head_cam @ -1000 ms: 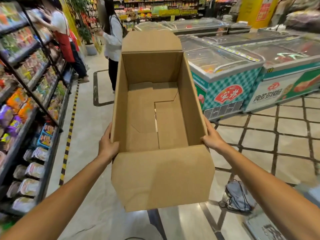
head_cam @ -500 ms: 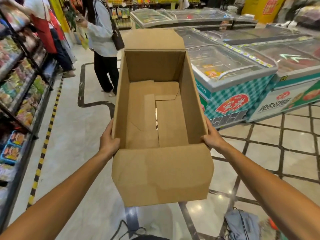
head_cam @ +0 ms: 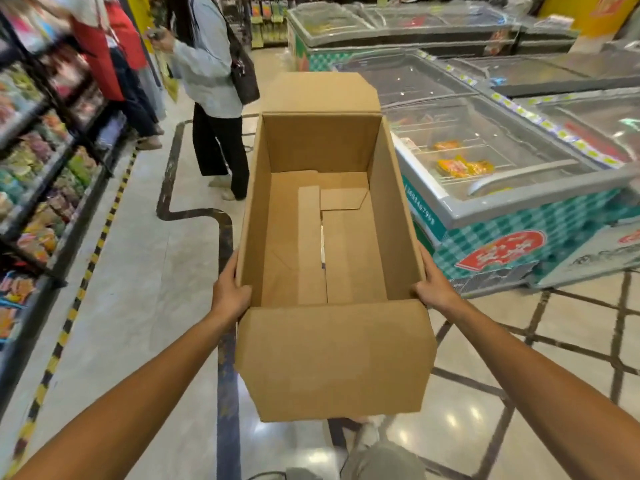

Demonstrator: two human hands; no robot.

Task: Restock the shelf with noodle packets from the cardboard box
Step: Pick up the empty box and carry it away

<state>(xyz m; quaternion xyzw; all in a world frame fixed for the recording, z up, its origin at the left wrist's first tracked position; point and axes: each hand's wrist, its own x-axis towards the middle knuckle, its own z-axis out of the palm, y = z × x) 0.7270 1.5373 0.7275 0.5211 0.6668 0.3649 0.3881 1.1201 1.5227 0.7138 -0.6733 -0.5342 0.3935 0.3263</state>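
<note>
The cardboard box (head_cam: 332,258) is held out in front at about waist height, open end up, with the left hand (head_cam: 231,289) grasping its left wall and the right hand (head_cam: 431,287) grasping its right wall, fingers wrapped over the near corners. Its near flap hangs down toward the person; the far flap stands up. The inside shows only the folded bottom panels: no noodle packets are visible in it.

Since a second ago the view has swung away from the shelf (head_cam: 52,188) on the left, which then filled more of the frame and now sits at the left edge, well apart from the box. The chest freezer (head_cam: 502,209) on the right has come nearer (its near corner is just beside the box's right wall). The grip on the box is unchanged.

Judgement: the box is empty, so the restocking from it appears finished, and the person is probably carrying it off down the aisle. Two people stand far left by the shelf, near that path.
</note>
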